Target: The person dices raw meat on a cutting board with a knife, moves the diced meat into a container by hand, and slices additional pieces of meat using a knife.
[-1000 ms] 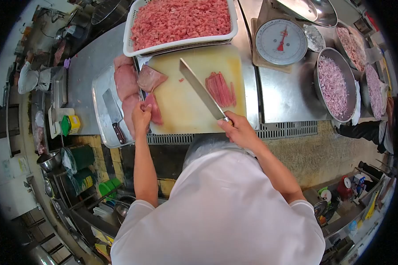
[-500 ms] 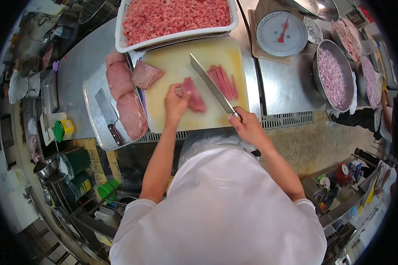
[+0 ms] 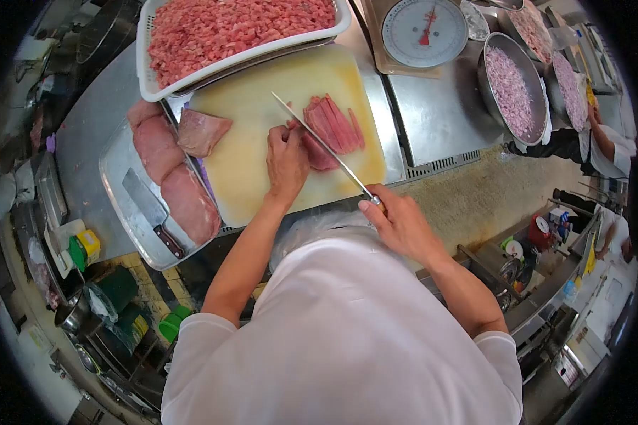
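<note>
Near the middle of the cutting board, the left hand's curled fingers held a meat piece, seemingly steadying it for the knife gripped in the right hand by the board's near right corner.

At the one cutting board I count my own two hands, one long knife and one thick raw meat chunk. Left of the board: one metal tray, one dark-handled knife, three meat slabs. Beyond it: one white basket. Right of it: one dial scale, three bowls of chopped food.
</note>
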### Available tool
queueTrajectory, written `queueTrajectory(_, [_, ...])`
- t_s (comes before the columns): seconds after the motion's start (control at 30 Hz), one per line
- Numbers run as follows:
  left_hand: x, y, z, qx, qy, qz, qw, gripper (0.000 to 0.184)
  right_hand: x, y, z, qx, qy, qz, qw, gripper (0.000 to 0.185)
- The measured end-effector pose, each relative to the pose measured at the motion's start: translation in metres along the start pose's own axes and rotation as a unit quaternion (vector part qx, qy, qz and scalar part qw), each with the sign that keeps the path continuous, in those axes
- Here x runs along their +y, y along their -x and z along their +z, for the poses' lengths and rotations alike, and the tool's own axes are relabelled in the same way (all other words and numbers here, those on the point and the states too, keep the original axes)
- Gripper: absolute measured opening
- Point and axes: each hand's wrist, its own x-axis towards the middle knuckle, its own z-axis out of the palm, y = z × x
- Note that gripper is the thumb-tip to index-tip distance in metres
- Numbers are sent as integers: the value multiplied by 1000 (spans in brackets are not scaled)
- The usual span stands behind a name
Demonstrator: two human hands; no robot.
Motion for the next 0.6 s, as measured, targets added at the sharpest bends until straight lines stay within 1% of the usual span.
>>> queueTrajectory(0.1, [-4, 1, 4, -18, 6, -7, 1000, 31, -2, -6, 4, -33, 26, 51, 998, 41])
queueTrajectory(0.2, [-10, 2, 8, -6, 24, 17, 1000, 31, 7, -28, 21, 17, 28, -46, 998, 40])
queueTrajectory(0.3, [-15, -6, 7, 9, 27, 13, 1000, 32, -4, -65, 31, -26, 26, -6, 999, 39])
queueTrajectory(0.4, [-15, -8, 0, -6, 41, 20, 999, 33, -4, -70, 36, 8, 76, -63, 995, 41])
queueTrajectory(0.53, [-14, -9, 1, 9, 47, 29, 998, 36, -25, -32, 6, -46, 85, 3, 995, 41])
queueTrajectory(0.6, [-12, -7, 1, 5, 72, 9, 997, 35, -27, -27, 0, -75, 77, 35, 994, 41])
